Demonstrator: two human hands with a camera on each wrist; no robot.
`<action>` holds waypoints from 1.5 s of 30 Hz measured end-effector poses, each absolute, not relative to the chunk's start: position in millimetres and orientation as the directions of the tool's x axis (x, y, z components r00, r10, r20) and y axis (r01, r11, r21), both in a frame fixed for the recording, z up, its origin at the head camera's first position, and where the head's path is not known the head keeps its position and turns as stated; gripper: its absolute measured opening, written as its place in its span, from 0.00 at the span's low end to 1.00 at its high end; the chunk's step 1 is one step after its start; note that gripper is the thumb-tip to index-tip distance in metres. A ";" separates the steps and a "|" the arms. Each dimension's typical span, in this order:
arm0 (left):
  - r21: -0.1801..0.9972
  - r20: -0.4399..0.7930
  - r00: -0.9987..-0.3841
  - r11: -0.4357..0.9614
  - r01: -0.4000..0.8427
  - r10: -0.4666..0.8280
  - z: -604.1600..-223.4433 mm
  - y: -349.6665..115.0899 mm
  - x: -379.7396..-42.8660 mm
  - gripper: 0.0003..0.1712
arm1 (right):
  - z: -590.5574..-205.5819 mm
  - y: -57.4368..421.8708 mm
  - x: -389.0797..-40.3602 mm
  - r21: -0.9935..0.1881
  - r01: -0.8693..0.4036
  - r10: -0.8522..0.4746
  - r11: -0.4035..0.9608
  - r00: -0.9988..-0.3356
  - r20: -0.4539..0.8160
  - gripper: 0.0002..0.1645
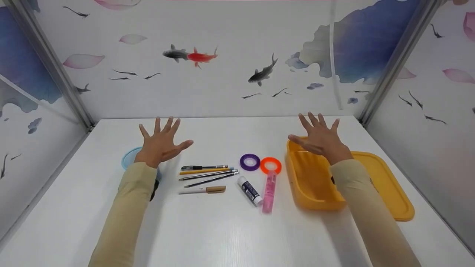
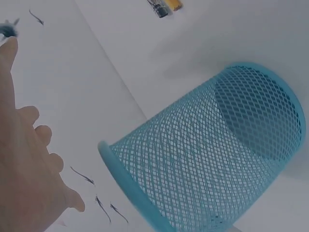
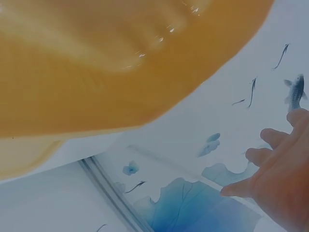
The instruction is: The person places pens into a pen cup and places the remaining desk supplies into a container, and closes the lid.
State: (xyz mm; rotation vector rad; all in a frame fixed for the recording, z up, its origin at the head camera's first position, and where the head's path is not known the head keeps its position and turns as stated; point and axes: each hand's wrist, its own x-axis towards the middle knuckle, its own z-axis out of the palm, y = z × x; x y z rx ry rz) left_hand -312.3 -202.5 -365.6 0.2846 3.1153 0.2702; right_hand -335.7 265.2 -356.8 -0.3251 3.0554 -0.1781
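My left hand (image 1: 159, 145), fingers spread and straight, hovers in front of a blue mesh pen holder (image 2: 203, 150), which the head view shows mostly hidden behind the wrist. Over the yellow plastic box (image 1: 310, 178) my right hand (image 1: 322, 139) is likewise spread, holding nothing. Between the hands lie a black pen (image 1: 204, 167), a yellow pencil (image 1: 204, 171), two dark striped pencils (image 1: 211, 180) and a brown-capped marker (image 1: 204, 190). Nearer the box are a glue stick (image 1: 249, 191), a pink tube (image 1: 269, 193), a purple tape ring (image 1: 242, 162) and an orange tape ring (image 1: 264, 165).
A yellow lid (image 1: 389, 185) lies flat on the white table (image 1: 207, 233), right of the box and partly behind the right sleeve. Panels printed with fish and petals (image 1: 230, 89) stand at the back and both sides, joined by metal posts (image 1: 400, 55).
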 end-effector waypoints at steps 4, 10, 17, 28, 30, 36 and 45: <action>0.168 0.007 -0.981 0.967 0.191 0.192 -359.8 -211.4 -305.9 0.53 | -357.9 258.6 -333.6 -0.116 -0.231 -0.237 0.966 -0.971 -0.040 0.58; 0.158 -0.016 -0.978 0.966 0.204 0.209 -351.4 -228.8 -296.5 0.53 | -358.4 242.2 -328.3 -0.106 -0.276 -0.280 0.955 -0.960 -0.023 0.57; 0.157 -0.017 -0.970 0.959 0.236 0.241 -344.5 -249.4 -283.1 0.54 | -359.6 218.6 -321.7 -0.123 -0.336 -0.340 0.934 -0.940 -0.014 0.57; 0.385 0.008 -0.974 0.898 0.213 0.227 -345.2 -280.2 -261.6 0.52 | -357.1 172.6 -303.8 -0.196 -0.425 -0.436 0.884 -0.900 -0.010 0.54; 0.421 0.012 -0.977 0.885 0.198 0.213 -347.8 -284.6 -257.4 0.51 | -357.8 164.5 -300.0 -0.212 -0.436 -0.448 0.875 -0.894 -0.009 0.54; 0.539 0.071 -0.984 0.823 0.177 0.165 -361.0 -296.0 -247.3 0.50 | -363.6 141.0 -288.2 -0.344 -0.410 -0.440 0.845 -0.898 -0.012 0.54; 0.687 0.127 -0.991 0.716 0.123 0.049 -389.6 -311.0 -234.3 0.52 | -386.1 105.5 -272.4 -0.668 -0.259 -0.355 0.698 -0.935 -0.009 0.43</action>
